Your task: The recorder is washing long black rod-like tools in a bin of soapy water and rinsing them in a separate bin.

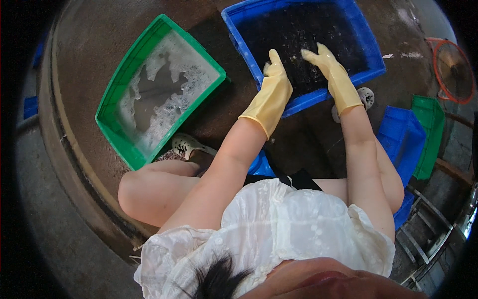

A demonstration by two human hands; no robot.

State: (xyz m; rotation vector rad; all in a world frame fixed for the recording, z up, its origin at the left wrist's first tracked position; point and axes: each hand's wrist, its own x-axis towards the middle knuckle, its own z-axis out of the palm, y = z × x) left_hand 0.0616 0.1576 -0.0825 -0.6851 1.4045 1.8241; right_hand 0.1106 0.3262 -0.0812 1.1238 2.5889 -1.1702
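Observation:
Both my hands wear yellow rubber gloves. My left hand [273, 89] rests on the near rim of a blue plastic tub [366, 35], fingers pointing into it. My right hand [332, 67] reaches into the same tub with fingers spread over a dark wet mass [303, 35] that fills the tub. Neither hand grips anything that I can make out. I sit low with bare knees apart, the tub in front of me.
A green tub [117, 94] of soapy, foamy water stands to the left on the wet concrete floor. Stacked blue and green tubs [413, 134] lie at the right. An orange-rimmed round basin [450, 70] is at the far right. White perforated clogs [185, 145] are on my feet.

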